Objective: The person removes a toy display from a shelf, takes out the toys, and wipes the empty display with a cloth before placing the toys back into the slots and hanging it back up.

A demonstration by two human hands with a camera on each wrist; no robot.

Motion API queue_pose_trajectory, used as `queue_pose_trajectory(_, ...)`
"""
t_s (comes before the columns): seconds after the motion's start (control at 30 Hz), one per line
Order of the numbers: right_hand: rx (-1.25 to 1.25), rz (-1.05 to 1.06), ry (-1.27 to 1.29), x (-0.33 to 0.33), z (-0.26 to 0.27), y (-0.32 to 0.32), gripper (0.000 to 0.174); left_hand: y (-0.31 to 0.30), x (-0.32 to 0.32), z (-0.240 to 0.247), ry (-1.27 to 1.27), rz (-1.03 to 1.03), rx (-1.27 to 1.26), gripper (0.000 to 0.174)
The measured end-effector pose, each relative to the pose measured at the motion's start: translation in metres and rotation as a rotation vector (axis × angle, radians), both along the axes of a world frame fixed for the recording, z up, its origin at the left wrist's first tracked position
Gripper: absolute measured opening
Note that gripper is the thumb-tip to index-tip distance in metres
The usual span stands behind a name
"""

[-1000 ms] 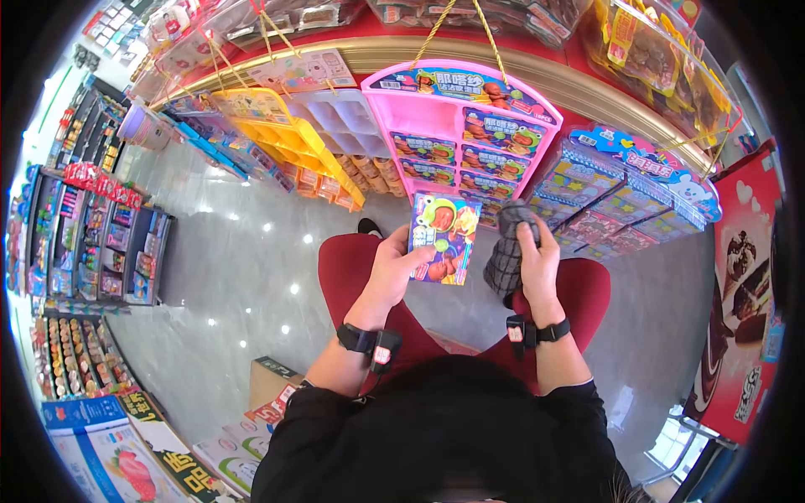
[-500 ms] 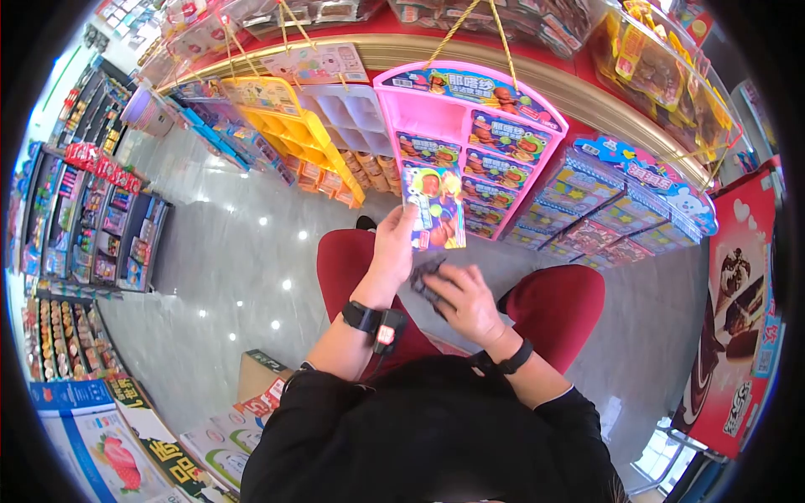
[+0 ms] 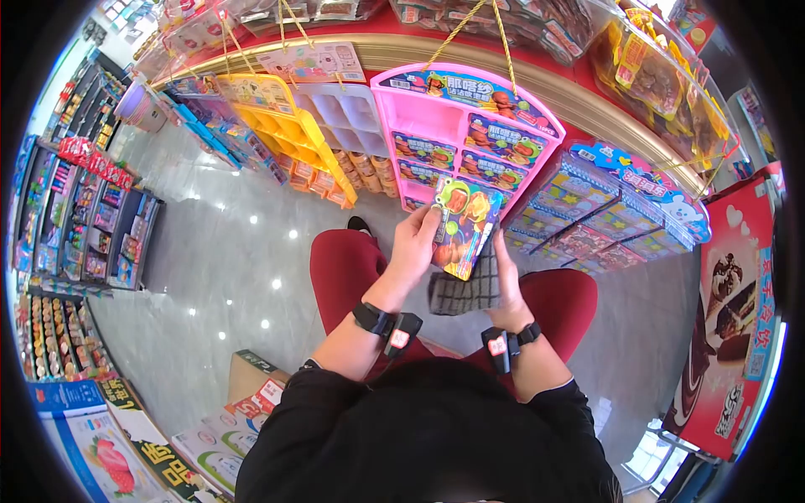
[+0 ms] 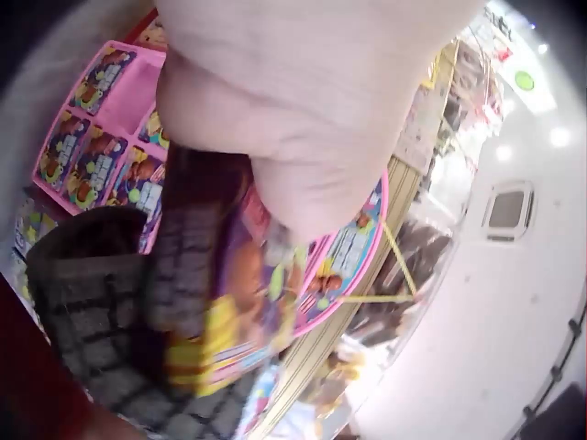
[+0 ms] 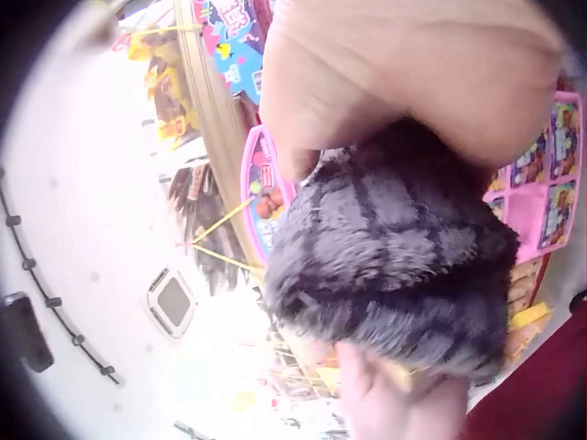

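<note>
Grey cloth [image 3: 464, 291]: your right hand [image 3: 508, 295] grips it, touching the packet's lower edge.
Packet [image 3: 463, 225]: your left hand [image 3: 412, 248] pinches it, tilted, before the pink rack [image 3: 417, 116].

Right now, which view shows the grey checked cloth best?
Head view: the cloth hangs flat below the colourful packet, its grid clear. Right wrist shows it close but bunched and fuzzy; left wrist shows only a dim part behind the packet.

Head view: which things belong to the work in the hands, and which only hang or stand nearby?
In hand: packet, gripped by left hand; cloth, held by right hand.
Nearby: pink rack, yellow rack, shelves.
</note>
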State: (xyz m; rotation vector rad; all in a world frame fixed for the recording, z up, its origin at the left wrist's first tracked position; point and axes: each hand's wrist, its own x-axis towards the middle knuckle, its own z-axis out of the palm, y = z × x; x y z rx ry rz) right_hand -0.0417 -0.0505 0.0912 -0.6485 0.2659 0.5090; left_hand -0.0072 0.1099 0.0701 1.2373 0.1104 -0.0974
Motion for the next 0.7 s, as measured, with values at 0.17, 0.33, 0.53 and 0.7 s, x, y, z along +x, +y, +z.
queue_pose_trajectory(0.17, -0.07, 0.224, 0.051, -0.018, -0.037, -0.006, 0.05, 0.036, 0.026, 0.035, -0.262, -0.192, 0.517, 0.04)
queue_pose_trajectory(0.33, -0.346, 0.098, -0.051, -0.009, -0.043, -0.032, 0.038, 0.062, 0.048, 0.055, -0.341, -0.459, 0.706, 0.039)
queue_pose_trajectory(0.53, -0.077, -0.15, -0.132, 0.011, -0.004, -0.054, 0.05, 0.052, 0.059, 0.077, -0.338, -0.621, 0.737, 0.039)
queue_pose_trajectory(0.7, -0.307, 0.035, -0.293, 0.009, 0.003, -0.036, 0.074, 0.023, 0.061, 0.083, -0.303, -0.802, 0.87, 0.037)
